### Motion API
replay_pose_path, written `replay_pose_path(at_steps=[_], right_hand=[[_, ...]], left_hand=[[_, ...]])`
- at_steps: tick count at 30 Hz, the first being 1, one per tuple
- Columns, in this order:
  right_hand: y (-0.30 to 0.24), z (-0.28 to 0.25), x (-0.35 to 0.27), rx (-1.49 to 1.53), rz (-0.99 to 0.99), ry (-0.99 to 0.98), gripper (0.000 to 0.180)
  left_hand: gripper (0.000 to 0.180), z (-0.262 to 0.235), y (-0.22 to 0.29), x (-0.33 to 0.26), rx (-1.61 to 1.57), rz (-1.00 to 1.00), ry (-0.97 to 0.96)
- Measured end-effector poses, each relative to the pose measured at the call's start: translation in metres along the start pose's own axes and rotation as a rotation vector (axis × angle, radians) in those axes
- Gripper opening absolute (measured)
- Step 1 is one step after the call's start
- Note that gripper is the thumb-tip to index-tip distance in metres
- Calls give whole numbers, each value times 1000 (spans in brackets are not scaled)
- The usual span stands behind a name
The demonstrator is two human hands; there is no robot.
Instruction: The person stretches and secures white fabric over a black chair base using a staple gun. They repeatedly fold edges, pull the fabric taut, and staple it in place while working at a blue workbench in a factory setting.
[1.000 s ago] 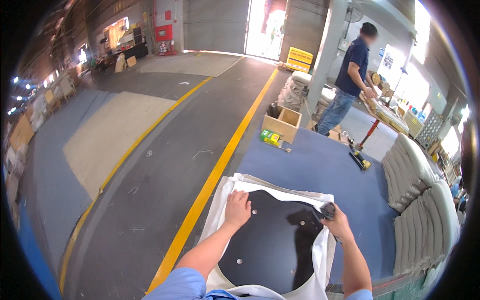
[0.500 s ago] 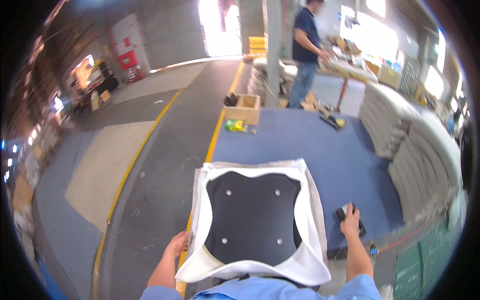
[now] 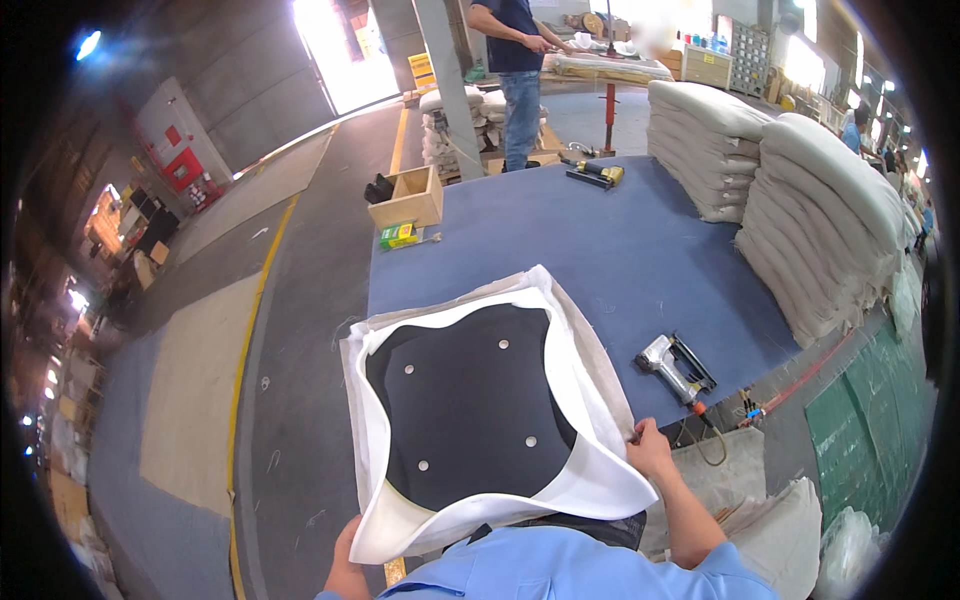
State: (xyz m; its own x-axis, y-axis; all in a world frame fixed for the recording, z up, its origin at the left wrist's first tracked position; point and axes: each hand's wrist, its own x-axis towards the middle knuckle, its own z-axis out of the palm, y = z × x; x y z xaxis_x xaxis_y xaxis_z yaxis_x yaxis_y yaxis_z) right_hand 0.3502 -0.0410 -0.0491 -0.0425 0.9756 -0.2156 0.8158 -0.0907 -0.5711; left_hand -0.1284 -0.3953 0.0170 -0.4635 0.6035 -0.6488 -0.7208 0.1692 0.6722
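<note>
In front of me lies a squarish chair seat: a black panel [image 3: 470, 410] with several round holes, ringed by wavy white foam [image 3: 610, 480] and an outer beige fabric cover [image 3: 590, 355]. It is turned a little and overhangs the table's near left. My right hand [image 3: 652, 450] pinches the cover's edge at the right side. At the near left corner my left hand [image 3: 345, 555] touches the seat's side, its fingers hidden behind the foam. A silver and black staple gun [image 3: 675, 365] with an orange hose fitting lies on the table beyond my right hand.
On the blue-grey table [image 3: 520, 230] stand a wooden box [image 3: 410, 197], a green and yellow carton [image 3: 398, 237] and a second, yellow and black staple gun [image 3: 595, 173]. Tall stacks of beige cushions [image 3: 820, 220] line the right side. Another person [image 3: 515, 80] stands beyond the far edge.
My right hand has let go of the staple gun and moved left to the seat's edge. The seat has turned slightly. My left hand is lower, and the view has swung right.
</note>
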Motion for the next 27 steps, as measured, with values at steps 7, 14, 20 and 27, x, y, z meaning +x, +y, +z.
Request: replay_pose_path(at_steps=[7,14,20,27], right_hand=[[17,-1,-9,712,385,-286,41],[-1,-18,-21,744,147,-364,36],[-31,-52,-21,880,-155,-317,34],[8,-67,-34,933,-108,-202,32]], left_hand=[[49,-5,-37,13,-265,173,-76],[52,20,-51,27,-429,251,-213],[42,28,-56,26,-233,103,-7],[39,35,-49,10,-214,26,61]])
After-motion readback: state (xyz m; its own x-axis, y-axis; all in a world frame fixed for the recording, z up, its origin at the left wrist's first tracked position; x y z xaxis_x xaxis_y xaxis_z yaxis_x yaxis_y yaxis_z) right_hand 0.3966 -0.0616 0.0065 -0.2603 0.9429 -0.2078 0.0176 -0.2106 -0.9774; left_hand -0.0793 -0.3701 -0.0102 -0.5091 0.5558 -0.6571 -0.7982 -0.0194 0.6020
